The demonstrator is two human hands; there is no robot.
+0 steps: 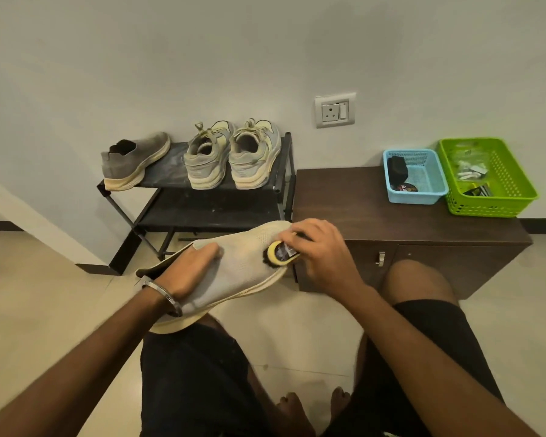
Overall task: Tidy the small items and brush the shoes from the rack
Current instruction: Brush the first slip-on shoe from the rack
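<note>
A grey knit slip-on shoe [243, 260] with a cream sole lies across my left thigh, toe pointing toward the rack. My left hand [189, 272] grips it at the collar, fingers tucked into the opening. My right hand [319, 250] holds a small yellow-backed shoe brush [279, 253] pressed bristles-down on the toe area. On the black rack [215, 212], the top shelf carries the matching grey slip-on [133, 162] and a pair of pale laced sneakers [230, 156].
A dark brown low cabinet [391, 222] stands right of the rack, close to my right knee. On it sit a blue basket [415, 176] with a black item and a tin, and a green basket [486, 176] of small items. A wall socket [334, 110] is above.
</note>
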